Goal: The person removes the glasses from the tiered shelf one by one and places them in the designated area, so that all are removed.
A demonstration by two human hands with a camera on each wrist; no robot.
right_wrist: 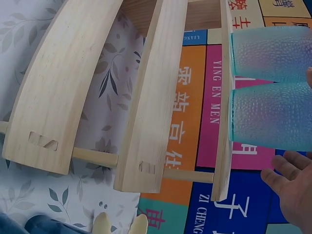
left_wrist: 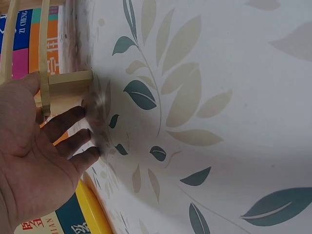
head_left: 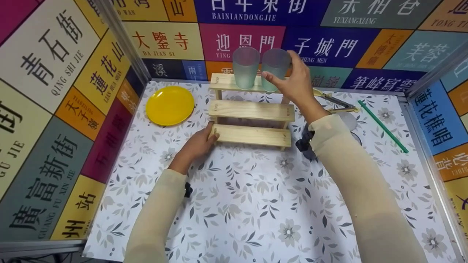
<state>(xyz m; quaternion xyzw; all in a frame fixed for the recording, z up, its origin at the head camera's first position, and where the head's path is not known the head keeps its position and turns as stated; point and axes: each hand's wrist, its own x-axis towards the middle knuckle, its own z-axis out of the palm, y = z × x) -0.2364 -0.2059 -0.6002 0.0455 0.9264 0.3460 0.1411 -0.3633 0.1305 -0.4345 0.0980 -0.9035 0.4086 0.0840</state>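
A light wooden three-step rack (head_left: 252,135) stands on the table. My left hand (head_left: 197,146) holds its left end at the lowest step; in the left wrist view the thumb and index finger pinch a wooden edge while the other fingers extend. Two frosted blue-green cups stand upright side by side on the top step: a left cup (head_left: 245,67) and a right cup (head_left: 275,64). My right hand (head_left: 298,84) holds the right cup between thumb and index finger. The right wrist view shows its other fingers (right_wrist: 287,170) spread off the cup, with the index finger out of frame.
A yellow plate (head_left: 170,106) lies left of the rack. To the right are a gold-and-black tong-like tool (head_left: 342,100), a clear round piece (head_left: 347,121) partly behind the right sleeve, and a green stick (head_left: 382,126). Printed panels (head_left: 241,36) wall the table's back and sides.
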